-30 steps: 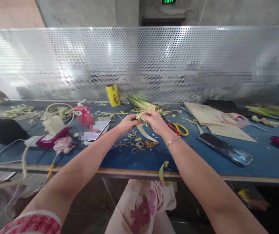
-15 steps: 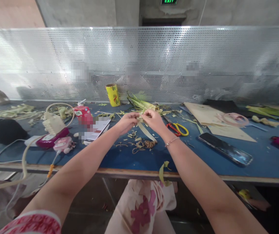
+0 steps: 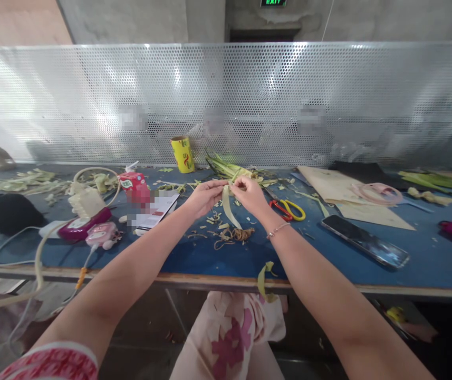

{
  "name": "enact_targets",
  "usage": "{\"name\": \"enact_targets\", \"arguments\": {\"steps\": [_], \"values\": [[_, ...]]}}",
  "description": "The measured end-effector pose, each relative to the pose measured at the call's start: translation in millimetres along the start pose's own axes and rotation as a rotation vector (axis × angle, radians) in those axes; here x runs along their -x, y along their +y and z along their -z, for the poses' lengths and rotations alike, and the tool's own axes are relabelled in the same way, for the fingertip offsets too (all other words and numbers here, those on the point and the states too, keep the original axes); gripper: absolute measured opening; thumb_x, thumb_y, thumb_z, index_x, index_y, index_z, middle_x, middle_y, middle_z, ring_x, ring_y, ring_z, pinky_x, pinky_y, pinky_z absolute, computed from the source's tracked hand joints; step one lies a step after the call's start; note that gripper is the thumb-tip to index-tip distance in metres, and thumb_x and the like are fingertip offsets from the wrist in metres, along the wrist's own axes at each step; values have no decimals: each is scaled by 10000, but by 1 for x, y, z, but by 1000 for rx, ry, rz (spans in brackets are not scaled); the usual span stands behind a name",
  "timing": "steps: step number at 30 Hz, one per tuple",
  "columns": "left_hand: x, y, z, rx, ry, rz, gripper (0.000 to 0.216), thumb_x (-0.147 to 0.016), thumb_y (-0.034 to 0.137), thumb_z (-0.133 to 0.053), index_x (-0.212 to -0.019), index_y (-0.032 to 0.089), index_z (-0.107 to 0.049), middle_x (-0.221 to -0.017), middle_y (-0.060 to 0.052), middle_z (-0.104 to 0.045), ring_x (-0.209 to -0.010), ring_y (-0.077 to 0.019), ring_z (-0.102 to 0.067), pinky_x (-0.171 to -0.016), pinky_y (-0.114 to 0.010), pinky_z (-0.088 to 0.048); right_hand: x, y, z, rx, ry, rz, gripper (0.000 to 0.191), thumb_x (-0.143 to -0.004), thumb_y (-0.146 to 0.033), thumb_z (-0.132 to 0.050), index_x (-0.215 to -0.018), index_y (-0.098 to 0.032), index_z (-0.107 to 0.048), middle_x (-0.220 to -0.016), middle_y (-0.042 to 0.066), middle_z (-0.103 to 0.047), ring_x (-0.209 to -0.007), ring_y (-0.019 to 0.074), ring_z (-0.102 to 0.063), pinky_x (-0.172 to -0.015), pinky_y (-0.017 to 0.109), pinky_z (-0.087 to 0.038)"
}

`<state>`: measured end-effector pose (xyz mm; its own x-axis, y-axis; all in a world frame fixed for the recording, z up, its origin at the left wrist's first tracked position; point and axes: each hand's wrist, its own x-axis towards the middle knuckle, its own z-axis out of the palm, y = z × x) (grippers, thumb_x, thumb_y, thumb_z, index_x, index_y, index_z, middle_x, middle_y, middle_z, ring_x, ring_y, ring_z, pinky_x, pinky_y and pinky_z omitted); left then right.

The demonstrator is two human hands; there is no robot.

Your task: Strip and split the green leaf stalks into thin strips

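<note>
Over the middle of the blue table my two hands meet at the fingertips. A pale leaf strip (image 3: 229, 211) hangs down from between them, its lower end near a coil of brown twine (image 3: 243, 234). My right hand (image 3: 248, 196) pinches the top of the strip. My left hand (image 3: 207, 198) has its fingers closed together at the same spot, gripping the strip from the other side. The exact hold is partly hidden by the fingers. Behind the hands lies a bundle of green leaves (image 3: 229, 168). Scissors with red and yellow handles (image 3: 295, 210) rest right of my right hand.
A phone (image 3: 364, 241) and sheets of brown paper (image 3: 328, 187) lie on the right. A yellow roll (image 3: 183, 154) stands by the perforated metal screen (image 3: 249, 84). On the left are a pink carton (image 3: 134, 184), a purple power strip (image 3: 85, 222) and cables. Leaf scraps are scattered about.
My left fingers have straightened somewhat along the strip. The hanging strip has swung left and now hangs more steeply, uncovering more of the twine coil.
</note>
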<state>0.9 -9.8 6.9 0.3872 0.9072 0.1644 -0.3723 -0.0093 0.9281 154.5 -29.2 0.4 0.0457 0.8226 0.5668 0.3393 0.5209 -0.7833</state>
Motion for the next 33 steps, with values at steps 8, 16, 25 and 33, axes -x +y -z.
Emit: {"name": "enact_targets", "arguments": {"steps": [8,16,25,33], "values": [[-1,1,2,44,-28,15,238,-718,-43,-606,-902,85,-689,-822,-63,-712,-733,-86,-661,-839,-240,-497,-2,4,-2,-68,9,11,343,-727,-504,-619,-650,-207,-463,-642,-20,-480,-626,132,-471,-642,302,-387],[0,2,-3,156,2,59,226,-711,-82,-574,-826,80,-683,-727,-38,-693,-654,-61,-654,-701,-144,-523,-2,7,-8,-188,22,6,357,-725,-534,-633,-673,-207,-498,-627,-29,-486,-599,119,-444,-595,287,-355],[2,2,-9,179,43,97,216,-710,-89,-540,-721,76,-679,-679,-35,-677,-625,-49,-637,-692,-126,-519,-3,15,-13,-279,87,-56,327,-699,-481,-691,-655,-203,-525,-588,-41,-474,-553,97,-399,-552,272,-307],[4,1,-11,230,111,75,142,-809,80,-560,-737,92,-683,-698,-54,-694,-649,-88,-643,-696,-197,-525,-4,16,-14,-262,64,-15,282,-753,-458,-639,-685,-209,-525,-615,-36,-486,-575,102,-437,-569,275,-336]]}}
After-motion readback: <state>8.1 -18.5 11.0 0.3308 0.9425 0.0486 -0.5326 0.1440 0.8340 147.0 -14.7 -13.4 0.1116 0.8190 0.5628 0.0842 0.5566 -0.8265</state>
